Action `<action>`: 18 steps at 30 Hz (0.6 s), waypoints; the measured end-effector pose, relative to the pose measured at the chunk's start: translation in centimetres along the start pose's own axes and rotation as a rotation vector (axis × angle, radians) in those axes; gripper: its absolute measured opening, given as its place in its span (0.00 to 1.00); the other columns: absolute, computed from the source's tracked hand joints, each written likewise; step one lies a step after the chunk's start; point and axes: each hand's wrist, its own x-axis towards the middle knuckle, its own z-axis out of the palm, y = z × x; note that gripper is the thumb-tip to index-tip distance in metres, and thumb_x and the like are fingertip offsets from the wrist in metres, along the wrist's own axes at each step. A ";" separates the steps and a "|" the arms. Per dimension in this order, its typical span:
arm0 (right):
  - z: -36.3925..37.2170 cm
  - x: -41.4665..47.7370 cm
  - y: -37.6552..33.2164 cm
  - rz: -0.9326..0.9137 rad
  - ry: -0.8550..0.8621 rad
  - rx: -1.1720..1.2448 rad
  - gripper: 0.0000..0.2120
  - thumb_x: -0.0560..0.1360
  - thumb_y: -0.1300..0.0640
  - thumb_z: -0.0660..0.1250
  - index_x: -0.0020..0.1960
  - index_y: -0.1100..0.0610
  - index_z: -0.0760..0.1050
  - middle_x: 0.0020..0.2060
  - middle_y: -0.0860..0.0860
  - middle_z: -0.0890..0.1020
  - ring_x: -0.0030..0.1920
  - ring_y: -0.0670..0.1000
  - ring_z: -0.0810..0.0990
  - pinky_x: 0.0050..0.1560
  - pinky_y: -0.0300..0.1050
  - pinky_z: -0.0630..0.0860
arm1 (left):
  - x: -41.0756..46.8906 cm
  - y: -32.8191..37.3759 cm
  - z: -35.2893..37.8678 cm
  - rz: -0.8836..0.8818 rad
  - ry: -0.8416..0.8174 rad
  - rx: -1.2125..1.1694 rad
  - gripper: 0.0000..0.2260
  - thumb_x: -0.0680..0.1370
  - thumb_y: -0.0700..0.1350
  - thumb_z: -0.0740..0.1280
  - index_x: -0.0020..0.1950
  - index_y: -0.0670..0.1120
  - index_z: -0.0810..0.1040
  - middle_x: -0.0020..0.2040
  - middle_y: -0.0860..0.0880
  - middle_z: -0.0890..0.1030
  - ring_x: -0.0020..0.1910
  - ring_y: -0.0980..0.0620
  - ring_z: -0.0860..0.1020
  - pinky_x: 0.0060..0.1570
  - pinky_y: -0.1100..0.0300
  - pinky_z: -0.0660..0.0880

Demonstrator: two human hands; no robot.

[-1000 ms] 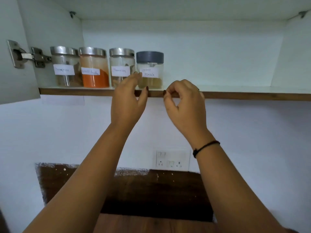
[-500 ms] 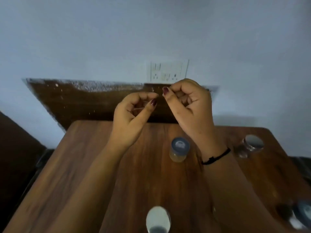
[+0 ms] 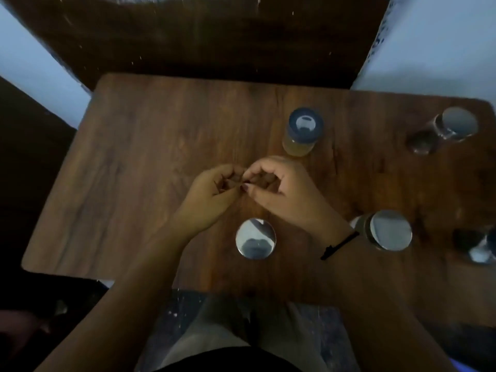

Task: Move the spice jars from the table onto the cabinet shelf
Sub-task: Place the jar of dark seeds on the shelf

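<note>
Several spice jars stand on the wooden table (image 3: 128, 167). A grey-lidded jar with yellowish contents (image 3: 303, 131) is at the back middle. A steel-lidded jar (image 3: 255, 238) stands near the front edge, another steel-lidded jar (image 3: 386, 230) to its right, and one more (image 3: 445, 130) at the back right. A dark jar (image 3: 480, 247) is cut off by the right edge. My left hand (image 3: 212, 196) and my right hand (image 3: 279, 189) hover together over the table's middle, fingers curled, fingertips touching, holding nothing. The cabinet shelf is out of view.
A dark wooden panel (image 3: 204, 36) backs the table against a pale wall (image 3: 434, 44). My legs (image 3: 241, 336) show below the table's front edge. Dark floor lies to the left.
The view has swung down from the cabinet shelf to the table. Both hands came down from the shelf edge and now meet low over the tabletop, still holding nothing.
</note>
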 end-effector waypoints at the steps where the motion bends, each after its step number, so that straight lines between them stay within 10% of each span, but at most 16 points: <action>1: 0.6 -0.4 0.7 0.020 -0.040 -0.023 0.07 0.72 0.59 0.73 0.50 0.56 0.81 0.45 0.49 0.81 0.44 0.45 0.81 0.45 0.43 0.80 | -0.5 -0.9 0.5 -0.035 -0.012 -0.017 0.14 0.77 0.31 0.65 0.51 0.49 0.80 0.41 0.60 0.83 0.43 0.61 0.81 0.45 0.68 0.75; 18: 3.2 -5.5 5.5 0.083 -0.495 -0.519 0.43 0.66 0.44 0.77 0.74 0.47 0.58 0.69 0.47 0.67 0.69 0.51 0.66 0.61 0.47 0.73 | -4.9 -7.3 3.7 -0.290 0.012 -0.012 0.14 0.81 0.36 0.62 0.62 0.48 0.79 0.57 0.56 0.83 0.55 0.59 0.80 0.58 0.55 0.79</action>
